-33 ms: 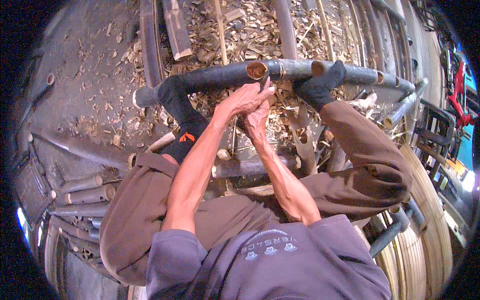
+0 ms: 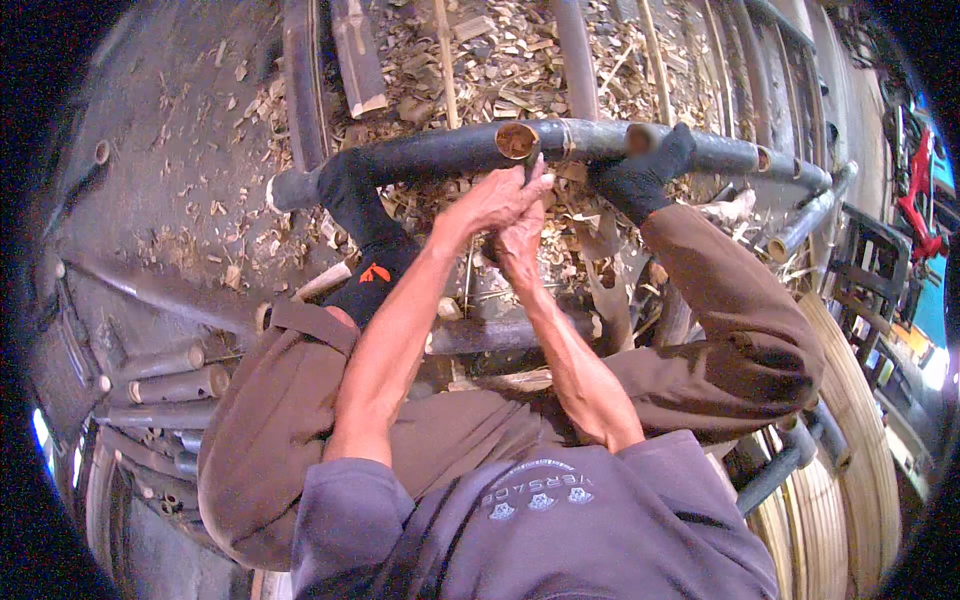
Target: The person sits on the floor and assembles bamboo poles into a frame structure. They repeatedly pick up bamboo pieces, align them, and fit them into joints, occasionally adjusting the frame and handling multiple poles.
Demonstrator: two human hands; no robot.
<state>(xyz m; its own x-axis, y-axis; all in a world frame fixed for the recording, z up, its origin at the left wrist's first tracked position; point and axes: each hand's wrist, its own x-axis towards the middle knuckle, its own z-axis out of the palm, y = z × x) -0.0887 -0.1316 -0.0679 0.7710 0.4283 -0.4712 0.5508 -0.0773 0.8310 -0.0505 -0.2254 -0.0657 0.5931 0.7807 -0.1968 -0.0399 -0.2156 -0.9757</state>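
A long dark bamboo pole lies crosswise in front of me, with a round hole cut into its upper side. My left hand and my right hand are closed together just below this hole. Between them is a knife with a narrow dark blade, its tip at the hole's near rim. Most of its handle is hidden by my fingers. My feet in dark socks brace the pole: the left sock near its left end, the right sock beside a second, blurred opening.
Pale wood chips litter the ground beyond and under the pole. Several bamboo lengths run away from me at the far side. More cut bamboo is piled at left. A black crate and a red tool are at right.
Hardly anything differs. The pole and both hands appear a few pixels further right, with the blade still at the hole's rim.
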